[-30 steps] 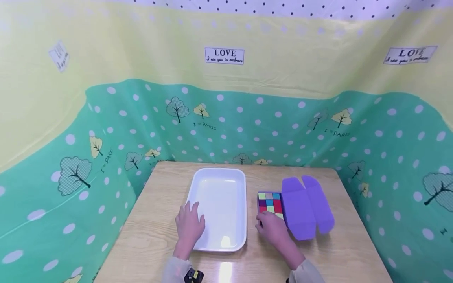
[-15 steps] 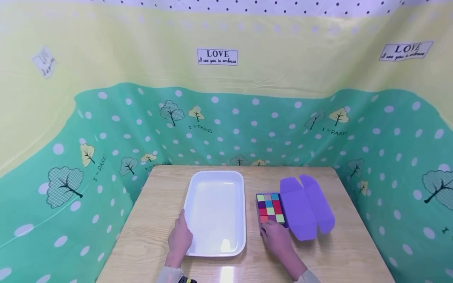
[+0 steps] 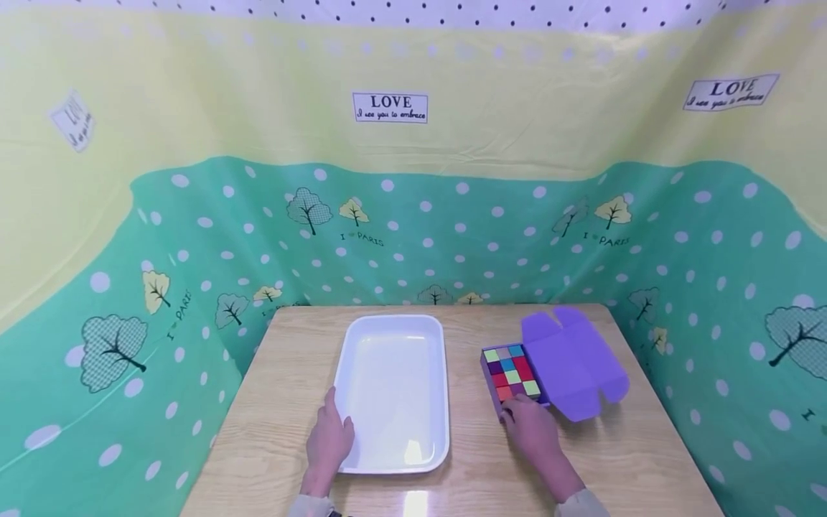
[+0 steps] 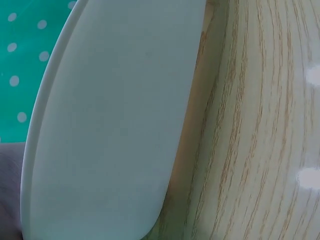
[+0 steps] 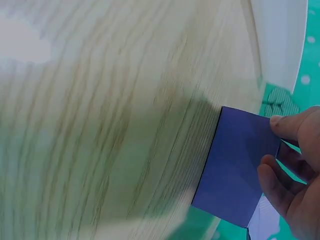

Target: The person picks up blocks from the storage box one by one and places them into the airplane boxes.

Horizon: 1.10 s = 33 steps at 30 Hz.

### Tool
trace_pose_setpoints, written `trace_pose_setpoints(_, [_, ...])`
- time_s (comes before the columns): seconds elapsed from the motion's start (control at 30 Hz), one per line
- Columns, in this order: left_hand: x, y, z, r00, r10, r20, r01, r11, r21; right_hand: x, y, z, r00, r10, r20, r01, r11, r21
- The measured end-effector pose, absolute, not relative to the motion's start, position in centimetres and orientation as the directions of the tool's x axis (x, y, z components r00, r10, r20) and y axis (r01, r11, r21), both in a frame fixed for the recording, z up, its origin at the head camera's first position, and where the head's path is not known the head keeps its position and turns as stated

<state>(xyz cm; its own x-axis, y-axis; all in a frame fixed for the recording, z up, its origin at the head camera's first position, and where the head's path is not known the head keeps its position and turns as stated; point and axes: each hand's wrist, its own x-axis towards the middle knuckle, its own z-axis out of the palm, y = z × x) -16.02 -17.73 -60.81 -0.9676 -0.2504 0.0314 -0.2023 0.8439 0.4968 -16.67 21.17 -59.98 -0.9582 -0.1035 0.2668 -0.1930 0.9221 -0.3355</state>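
Observation:
A white rectangular tray (image 3: pixel 394 391) lies on the wooden table. Along its left rim near the front corner, my left hand (image 3: pixel 328 441) holds it, thumb over the rim; the left wrist view shows mostly the tray's outer wall (image 4: pixel 115 115). To the right, a purple cardboard box (image 3: pixel 490 378) stands with its lid (image 3: pixel 575 362) folded back to the right. Coloured cube blocks (image 3: pixel 510 372) in red, blue, purple, pink and pale green fill its visible part. My right hand (image 3: pixel 535 434) grips the box's near end, thumb and fingers at its top edge. The hand hides some blocks.
The wooden table (image 3: pixel 297 345) carries the tray and box. Green and yellow printed cloth (image 3: pixel 413 237) hangs behind it and down both sides. A strip of wood separates the tray from the box.
My left hand has moved from above the tray's left side back to its rim. My right hand has slid along the box to its near end, and the box has turned and shifted right.

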Motion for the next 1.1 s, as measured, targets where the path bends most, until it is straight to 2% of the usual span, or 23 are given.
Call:
trace_pose_setpoints(0.3, [-15.6,-18.4,-60.6,-0.963,-0.27,-0.014,-0.238,0.822,0.518,-17.1,24.0,-60.4,-0.965,-0.065,0.253,-0.148,0.935,-0.323])
trace_pose_setpoints(0.6, [-15.9,-19.5,-60.4,-0.969,-0.249,-0.006,-0.207,0.795,0.571,-17.3,26.5,-60.8,-0.966,-0.03,0.258,-0.116,0.938,-0.327])
trace_pose_setpoints(0.77, [-15.9,-18.8,-60.5,-0.961,-0.277,0.024,-0.221,0.815,0.536,-16.8,27.5,-61.0,-0.963,-0.022,0.27,-0.117,0.933,-0.341])
trace_pose_setpoints(0.87, [-16.0,-17.9,-59.9,-0.961,-0.267,0.074,-0.202,0.857,0.474,-15.5,28.0,-60.9,-0.962,0.013,0.271,-0.093,0.923,-0.374])
trace_pose_setpoints(0.97, [-16.6,-16.9,-58.7,-0.961,-0.213,0.176,-0.127,0.906,0.405,-14.6,28.5,-60.2,-0.948,0.042,0.315,-0.092,0.912,-0.4])
trace_pose_setpoints(1.1, [-18.1,-15.6,-56.6,-0.934,-0.126,0.334,-0.026,0.957,0.29,-15.3,27.8,-57.8,-0.91,0.032,0.414,-0.153,0.9,-0.407])
